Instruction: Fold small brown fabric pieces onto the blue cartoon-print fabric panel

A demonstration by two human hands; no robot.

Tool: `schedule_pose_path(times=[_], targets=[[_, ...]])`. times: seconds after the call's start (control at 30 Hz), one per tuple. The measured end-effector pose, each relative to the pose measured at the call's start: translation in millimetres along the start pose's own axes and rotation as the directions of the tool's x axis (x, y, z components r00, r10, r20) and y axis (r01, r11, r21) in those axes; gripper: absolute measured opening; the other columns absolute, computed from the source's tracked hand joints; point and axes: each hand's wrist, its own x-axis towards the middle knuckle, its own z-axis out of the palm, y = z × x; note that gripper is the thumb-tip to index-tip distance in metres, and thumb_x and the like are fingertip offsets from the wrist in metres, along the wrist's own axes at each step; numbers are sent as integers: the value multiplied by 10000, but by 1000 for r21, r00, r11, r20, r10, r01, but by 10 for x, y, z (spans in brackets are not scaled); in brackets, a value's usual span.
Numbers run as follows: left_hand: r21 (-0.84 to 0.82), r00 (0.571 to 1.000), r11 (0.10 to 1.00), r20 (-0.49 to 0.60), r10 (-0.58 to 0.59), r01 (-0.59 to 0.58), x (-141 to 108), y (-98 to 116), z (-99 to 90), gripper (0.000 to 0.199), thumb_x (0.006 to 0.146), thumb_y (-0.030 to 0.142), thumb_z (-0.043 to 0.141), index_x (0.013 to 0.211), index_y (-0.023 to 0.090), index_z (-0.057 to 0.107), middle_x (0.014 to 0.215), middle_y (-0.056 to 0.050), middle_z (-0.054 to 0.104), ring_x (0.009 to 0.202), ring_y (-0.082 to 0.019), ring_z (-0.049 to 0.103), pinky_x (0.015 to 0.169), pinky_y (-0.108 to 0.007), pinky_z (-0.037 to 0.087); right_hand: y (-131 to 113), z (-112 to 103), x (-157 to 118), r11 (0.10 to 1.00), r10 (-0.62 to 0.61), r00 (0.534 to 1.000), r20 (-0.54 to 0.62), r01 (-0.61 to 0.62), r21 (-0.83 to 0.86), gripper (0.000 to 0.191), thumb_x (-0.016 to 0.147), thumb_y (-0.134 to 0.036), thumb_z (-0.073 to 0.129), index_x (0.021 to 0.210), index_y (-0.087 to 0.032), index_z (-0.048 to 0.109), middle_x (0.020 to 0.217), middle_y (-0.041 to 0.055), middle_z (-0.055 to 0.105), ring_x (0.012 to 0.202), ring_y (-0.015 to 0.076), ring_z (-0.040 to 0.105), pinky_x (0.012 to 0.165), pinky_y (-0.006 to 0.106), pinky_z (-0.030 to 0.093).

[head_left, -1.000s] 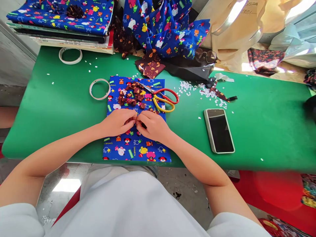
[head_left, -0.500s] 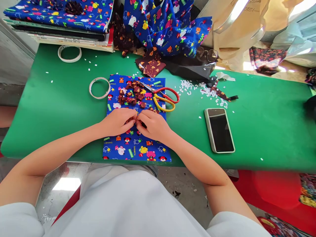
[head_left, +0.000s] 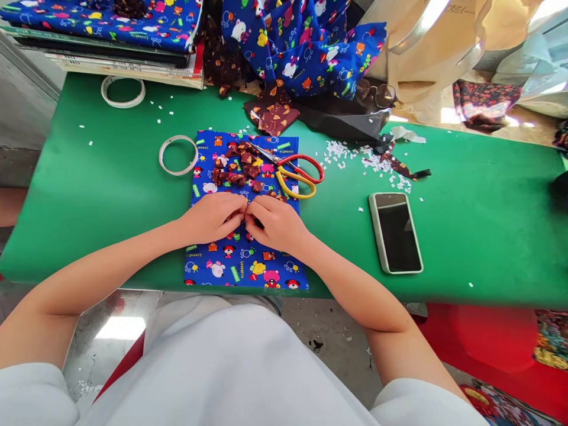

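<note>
My left hand (head_left: 214,218) and my right hand (head_left: 278,222) meet fingertip to fingertip over a blue printed cloth (head_left: 217,269). Both are closed in a pinch, and whatever small thing lies between the fingers is mostly hidden; a dark bit shows there. Just beyond the hands, several small brown patterned fabric pieces (head_left: 237,177) lie on the cloth. Scissors (head_left: 288,167) with one red and one yellow handle rest at the cloth's upper right, their blades pointing up and left.
Two tape rolls (head_left: 178,173) (head_left: 128,103) lie left on the green table (head_left: 102,195). A phone (head_left: 399,236) lies right. White paper bits (head_left: 339,152), brown cloth (head_left: 273,115), bunched blue fabric (head_left: 306,53) and a stack of books (head_left: 128,65) are at the back.
The hands keep the same pinch, with hardly any movement. The view has shifted slightly, so the things at the back sit a little higher.
</note>
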Motion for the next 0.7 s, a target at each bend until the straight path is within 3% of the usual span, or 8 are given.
schedule_pose_path(times=[0.7], targets=[[8,1000,1000,4,-4,4,4,9,-1,121,850,179,409,767,168,496,691,-21,564,652,-160,509,628,-275,372,5,-17,-2,1000,-9,999,38,8,6,133,858,-159,422,752,-184,498,711,49,573,679,172,507,602,283,392]])
